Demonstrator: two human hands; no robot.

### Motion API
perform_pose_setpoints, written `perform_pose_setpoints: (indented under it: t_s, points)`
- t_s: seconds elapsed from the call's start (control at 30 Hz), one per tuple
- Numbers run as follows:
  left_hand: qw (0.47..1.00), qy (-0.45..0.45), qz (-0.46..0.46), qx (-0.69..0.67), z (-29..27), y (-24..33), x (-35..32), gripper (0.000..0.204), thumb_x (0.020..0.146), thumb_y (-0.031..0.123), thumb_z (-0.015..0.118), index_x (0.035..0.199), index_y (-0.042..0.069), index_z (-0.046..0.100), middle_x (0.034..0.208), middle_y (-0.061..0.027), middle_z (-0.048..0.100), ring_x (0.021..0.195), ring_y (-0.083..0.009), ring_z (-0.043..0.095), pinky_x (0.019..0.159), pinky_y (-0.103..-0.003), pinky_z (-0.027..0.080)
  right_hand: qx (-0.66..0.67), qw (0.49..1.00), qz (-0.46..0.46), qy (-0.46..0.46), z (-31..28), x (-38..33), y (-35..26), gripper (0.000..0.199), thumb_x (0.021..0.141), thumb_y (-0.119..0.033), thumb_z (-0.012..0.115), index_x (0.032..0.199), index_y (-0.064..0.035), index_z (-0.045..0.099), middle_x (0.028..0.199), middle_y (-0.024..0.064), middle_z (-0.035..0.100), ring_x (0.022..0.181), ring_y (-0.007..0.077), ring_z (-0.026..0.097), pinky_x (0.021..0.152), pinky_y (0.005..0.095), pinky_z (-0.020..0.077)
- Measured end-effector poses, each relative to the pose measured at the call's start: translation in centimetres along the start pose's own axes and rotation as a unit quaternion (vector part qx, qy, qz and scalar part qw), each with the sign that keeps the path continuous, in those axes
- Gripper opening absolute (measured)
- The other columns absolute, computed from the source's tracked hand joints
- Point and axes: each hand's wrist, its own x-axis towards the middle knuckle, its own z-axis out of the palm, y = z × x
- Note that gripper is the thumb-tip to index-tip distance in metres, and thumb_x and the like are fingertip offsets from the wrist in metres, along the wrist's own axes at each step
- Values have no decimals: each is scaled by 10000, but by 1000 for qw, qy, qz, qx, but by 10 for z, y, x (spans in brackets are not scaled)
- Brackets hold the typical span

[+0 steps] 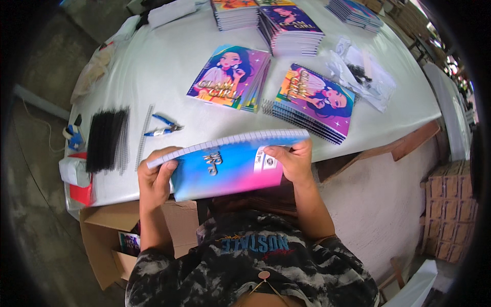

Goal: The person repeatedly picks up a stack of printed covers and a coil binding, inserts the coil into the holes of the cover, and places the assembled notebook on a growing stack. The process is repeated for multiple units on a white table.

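Between my two hands, just above the table's near edge, is a notebook (232, 171) with a blue and pink cover. Its far long edge shows white pages with a row of small dark marks. My left hand (157, 176) grips the left end, thumb on the cover. At the right end, my right hand (294, 162) pinches it near a white label, fingers behind. Beyond it lie a stack of girl-picture notebooks (230, 74) and another spiral-bound stack (322, 102). Blue-handled cutting pliers (163, 128) lie to the left, beside a single wire spiral (144, 137).
A thick bundle of black binding spirals (107, 140) lies on the white-covered table (158, 56) at left. Taller notebook stacks (291, 30) stand at the back. A clear plastic bag (376, 84) holds black pieces. An open cardboard box (105, 217) sits below the table's left edge.
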Motion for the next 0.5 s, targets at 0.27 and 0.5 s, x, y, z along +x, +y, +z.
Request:
perform_pose_setpoints:
  t_s: [0.27, 0.5]
  points:
    - [972, 24, -108, -209, 50, -82, 25, 331, 816, -51, 486, 1142, 10, 473, 1077, -51, 546, 1023, -150, 491, 927, -297, 356, -212, 975, 50, -52, -12, 20, 34, 248, 761, 4, 668, 997, -4, 589, 844, 61, 645, 753, 85, 583, 687, 236, 479]
    - [917, 39, 40, 394, 28, -87, 7, 429, 699, -46, 548, 1116, 43, 502, 1098, -142, 550, 1030, -303, 506, 910, -385, 377, -200, 974, 67, -83, -12, 15, 21, 252, 799, -38, 635, 1039, 39, 615, 865, 69, 654, 771, 96, 585, 701, 232, 468]
